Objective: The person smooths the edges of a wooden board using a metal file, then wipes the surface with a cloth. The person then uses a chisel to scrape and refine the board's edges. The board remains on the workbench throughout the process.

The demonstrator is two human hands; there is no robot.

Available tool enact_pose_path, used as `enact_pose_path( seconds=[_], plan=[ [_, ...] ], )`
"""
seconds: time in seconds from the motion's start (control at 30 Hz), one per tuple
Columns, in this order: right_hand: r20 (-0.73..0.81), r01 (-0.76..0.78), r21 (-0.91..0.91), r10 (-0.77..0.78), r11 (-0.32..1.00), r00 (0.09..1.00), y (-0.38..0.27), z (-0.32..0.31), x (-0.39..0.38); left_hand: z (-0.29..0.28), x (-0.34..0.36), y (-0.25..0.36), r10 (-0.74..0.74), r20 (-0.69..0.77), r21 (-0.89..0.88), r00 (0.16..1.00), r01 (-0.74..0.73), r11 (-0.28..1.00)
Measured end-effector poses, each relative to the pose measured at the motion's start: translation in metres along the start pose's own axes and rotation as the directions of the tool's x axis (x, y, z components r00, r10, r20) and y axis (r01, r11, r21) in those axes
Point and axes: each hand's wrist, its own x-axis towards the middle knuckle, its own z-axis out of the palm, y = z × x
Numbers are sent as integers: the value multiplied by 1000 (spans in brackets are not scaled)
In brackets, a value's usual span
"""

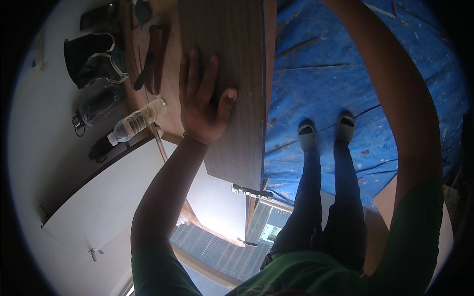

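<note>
My left hand (201,111) lies flat on a dark wood-grain board (239,133), fingers spread and thumb out to the side. Its fingertips reach toward the board's left edge, and it grips nothing. A metal hinge (252,191) is fixed at the board's near end. My right forearm (402,98) stretches far forward along the right side, and the hand itself is beyond the upper edge of the picture. Left of the board, a long dark red object (157,61) with a black piece beside it rests on a light brown wooden surface (171,111).
A clear plastic bottle (140,121), a dark flask (101,106) and a black bag with pale trim (94,59) are at the left. White panels (108,182) stand nearer. A blue sheet (326,84) covers the floor under my feet, with scraps on it.
</note>
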Motion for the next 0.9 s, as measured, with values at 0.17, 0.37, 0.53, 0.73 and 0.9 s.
enact_pose_path(
  seconds=[0.17,0.37,0.53,0.73,0.9],
  plan=[
    [175,169,21,-170,985,970,-14,-6,-74,-1,0,0,7,2,17,1000,-7,1000],
    [335,82,101,-111,992,936,-77,-39,-144,-3,-1,1,-5,20,41,1000,5,999],
    [116,-229,-18,230,973,966,-12,-14,-48,-3,0,2,-6,13,28,1000,6,1000],
    [309,-490,284,405,824,861,48,9,-58,3,5,4,2,12,13,1000,-2,1000],
    [217,109,138,-138,984,966,-64,-15,-104,-5,-2,1,-19,12,31,1000,19,999]
  ],
)
